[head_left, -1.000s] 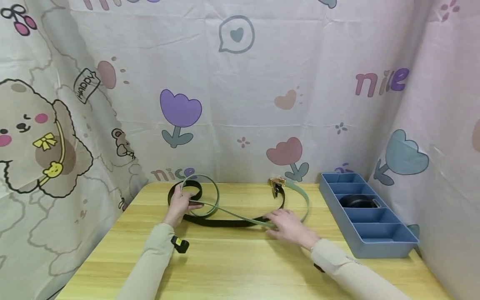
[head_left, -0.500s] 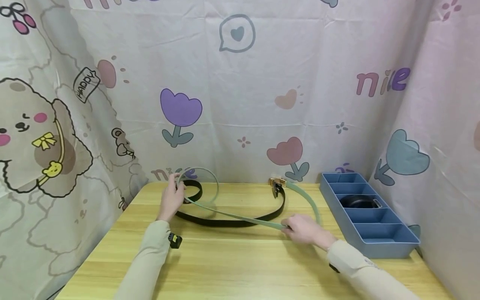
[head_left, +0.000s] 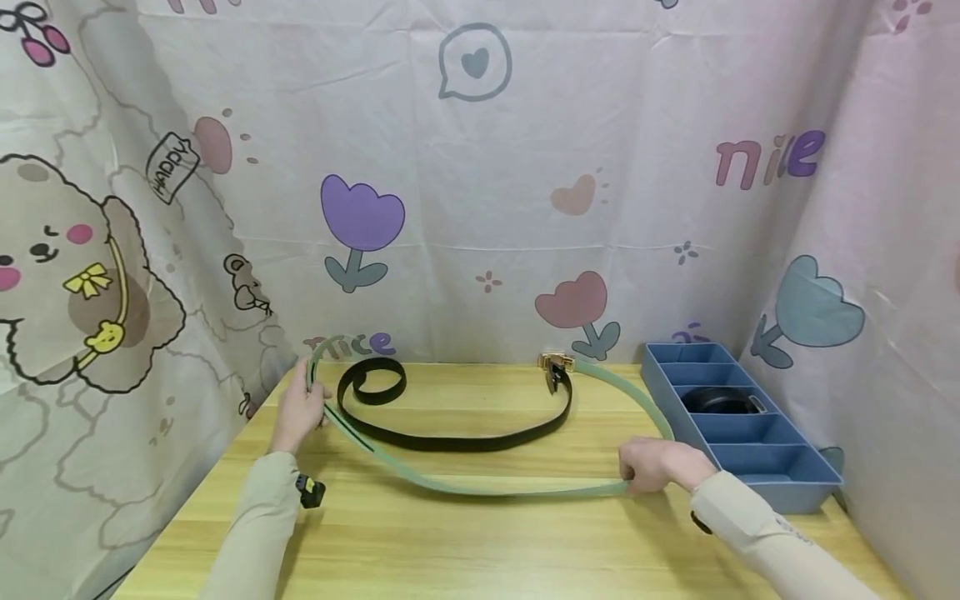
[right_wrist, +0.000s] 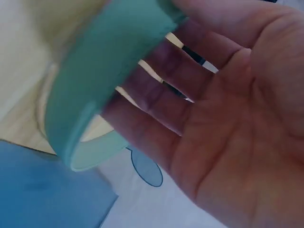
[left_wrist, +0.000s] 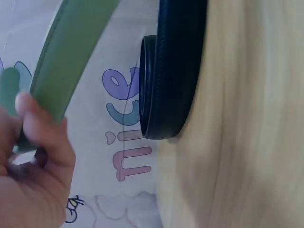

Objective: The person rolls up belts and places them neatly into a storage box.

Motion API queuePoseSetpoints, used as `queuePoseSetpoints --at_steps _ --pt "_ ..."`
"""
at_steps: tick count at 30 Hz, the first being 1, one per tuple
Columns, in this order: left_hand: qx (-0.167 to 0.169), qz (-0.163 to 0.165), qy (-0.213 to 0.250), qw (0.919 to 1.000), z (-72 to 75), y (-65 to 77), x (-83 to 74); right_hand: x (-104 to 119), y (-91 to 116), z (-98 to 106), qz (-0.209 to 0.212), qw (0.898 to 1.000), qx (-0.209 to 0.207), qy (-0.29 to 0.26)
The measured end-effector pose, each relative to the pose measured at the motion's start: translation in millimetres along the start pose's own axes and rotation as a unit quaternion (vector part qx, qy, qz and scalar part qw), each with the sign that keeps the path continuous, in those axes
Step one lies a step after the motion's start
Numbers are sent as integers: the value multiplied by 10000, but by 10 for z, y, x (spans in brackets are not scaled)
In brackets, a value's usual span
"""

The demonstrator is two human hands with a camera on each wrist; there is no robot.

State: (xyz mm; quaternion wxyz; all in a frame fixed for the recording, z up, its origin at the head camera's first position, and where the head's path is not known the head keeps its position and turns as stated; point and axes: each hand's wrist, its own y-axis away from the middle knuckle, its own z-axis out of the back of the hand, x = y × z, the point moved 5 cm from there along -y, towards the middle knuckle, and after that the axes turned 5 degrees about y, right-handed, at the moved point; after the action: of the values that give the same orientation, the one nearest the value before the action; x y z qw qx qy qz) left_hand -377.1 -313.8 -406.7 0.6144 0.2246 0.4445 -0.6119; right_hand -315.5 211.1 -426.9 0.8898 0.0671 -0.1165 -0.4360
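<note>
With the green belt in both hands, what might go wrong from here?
Pulling the green belt might drag the black belt: both have an end at the gold buckle. That buckle, near the table's far edge, might slip off. The right hand, near the blue tray, might bump it.

Head view: left hand (head_left: 300,412) is sitting at eight o'clock, pinching; left arm (head_left: 255,517) is pointing toward one. Right hand (head_left: 663,464) is sitting at four, pinching too; right arm (head_left: 757,525) is slanting toward ten. Right wrist view: palm (right_wrist: 228,142) is showing, thumb (right_wrist: 228,14) lying near one, fingers (right_wrist: 142,130) pointing toward ten.
</note>
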Motion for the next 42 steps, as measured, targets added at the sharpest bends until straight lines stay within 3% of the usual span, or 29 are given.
queuePoseSetpoints --at_steps 5,9,12,14,19,22,25,29,34,39,42 --pt "574 292 1022 9927 -160 52 -28 234 -183 -130 592 9973 -437 -44" --pt "755 501 1569 9835 -329 94 -135 611 -330 -242 1366 9855 -952 341" --pt "1060 609 1534 9806 -436 147 -173 789 -387 -269 1712 9764 -1167 613" --pt "1484 689 1374 9769 -522 210 -187 826 -421 -265 1775 9747 -1159 712" --pt "2597 851 1179 9547 -779 418 -257 805 -474 -220 1613 9776 -1124 752" --pt "2864 924 1252 9454 -911 507 -307 862 -486 -216 1629 9760 -1174 841" --pt "2781 1048 1381 9448 -995 548 -332 1005 -503 -260 1799 9704 -1203 1068" --pt "2307 1157 1656 9518 -1037 519 -346 1238 -530 -344 2134 9597 -1274 1311" --pt "1870 1072 1933 9572 -1022 441 -339 1369 -552 -368 2478 9506 -1507 1111" --pt "1452 1048 1999 9633 -922 396 -298 1132 -616 -271 1852 9606 -1800 1028" --pt "1581 977 1828 9654 -893 406 -300 926 -652 -146 1287 9573 -2340 1108"
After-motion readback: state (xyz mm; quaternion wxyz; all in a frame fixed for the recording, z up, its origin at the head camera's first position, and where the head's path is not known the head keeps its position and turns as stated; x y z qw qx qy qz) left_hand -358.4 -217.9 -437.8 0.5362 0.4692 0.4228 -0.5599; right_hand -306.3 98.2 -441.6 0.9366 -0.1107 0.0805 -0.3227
